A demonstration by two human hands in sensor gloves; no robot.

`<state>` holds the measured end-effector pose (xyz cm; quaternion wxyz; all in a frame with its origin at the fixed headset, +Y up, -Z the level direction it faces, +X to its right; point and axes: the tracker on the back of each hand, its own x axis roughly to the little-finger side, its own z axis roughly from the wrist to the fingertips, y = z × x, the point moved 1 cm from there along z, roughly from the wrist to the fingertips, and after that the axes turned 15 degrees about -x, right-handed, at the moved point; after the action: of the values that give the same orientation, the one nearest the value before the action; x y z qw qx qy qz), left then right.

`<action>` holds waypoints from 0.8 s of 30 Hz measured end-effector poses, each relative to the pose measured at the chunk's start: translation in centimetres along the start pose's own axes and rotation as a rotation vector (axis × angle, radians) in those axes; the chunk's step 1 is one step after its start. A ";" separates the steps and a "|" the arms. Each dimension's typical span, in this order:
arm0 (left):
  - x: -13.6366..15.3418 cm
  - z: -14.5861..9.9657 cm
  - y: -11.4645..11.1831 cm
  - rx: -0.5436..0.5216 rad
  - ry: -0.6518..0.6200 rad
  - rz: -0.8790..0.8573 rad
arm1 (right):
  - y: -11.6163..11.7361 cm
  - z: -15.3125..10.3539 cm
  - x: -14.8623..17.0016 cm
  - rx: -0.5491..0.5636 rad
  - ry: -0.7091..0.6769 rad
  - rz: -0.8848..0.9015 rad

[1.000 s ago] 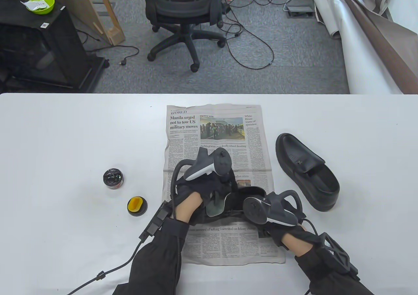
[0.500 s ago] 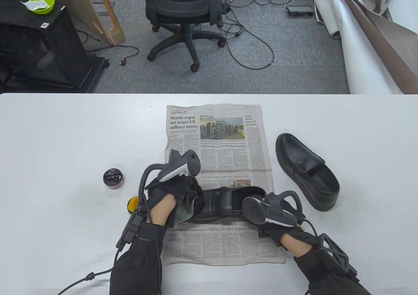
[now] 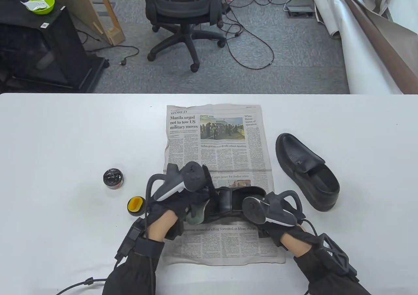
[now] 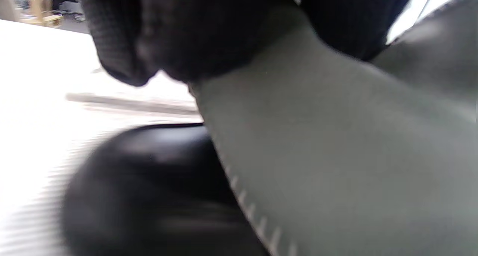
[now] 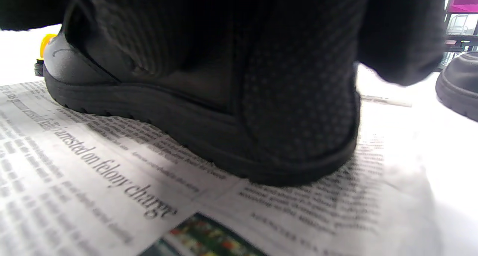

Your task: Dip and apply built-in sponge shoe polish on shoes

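A black slip-on shoe (image 3: 228, 202) is found lying on a sheet of newspaper (image 3: 215, 144) at the near middle of the white table (image 3: 65, 144). Its long axis runs left to right across the table view, toe to the left and heel to the right, directly between the two hands.

The right hand (image 3: 277, 223) is clamped round the heel end; in the right wrist view the gloved fingers (image 5: 298, 99) are wrapped over the back of the shoe, whose sole rests flat on the paper. The left hand (image 3: 183, 203) is at the toe end and grips a grey-green cloth (image 3: 196, 214), which is pressed against the toe cap. In the left wrist view the cloth fills most of the frame with the dark toe just beneath it; the picture is blurred, so the exact contact patch cannot be told.

The open polish tin (image 3: 113, 178) stands on the bare table to the left of the newspaper, and the lid with yellow sponge (image 3: 136, 205) lies just nearer, sponge upward, beside the left wrist. Both are judged to fall to the left hand, being well apart from the right.

A second black shoe (image 3: 307, 171) lies on the table right of the newspaper, toe away from the person.

No obstruction is noted between the left hand and the sponge lid. It is judged that the cloth would have to be released first.
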<state>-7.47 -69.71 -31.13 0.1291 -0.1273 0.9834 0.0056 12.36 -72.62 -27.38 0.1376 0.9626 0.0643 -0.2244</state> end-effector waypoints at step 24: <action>4.2 -2.0 -0.2 0.150 0.126 0.346 | 0.1 0.0 -0.1 0.006 0.009 -0.002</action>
<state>-11.90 -71.01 -30.28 0.0735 0.0536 0.9944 -0.0538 12.34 -72.70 -27.30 0.1344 0.9639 0.0653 -0.2203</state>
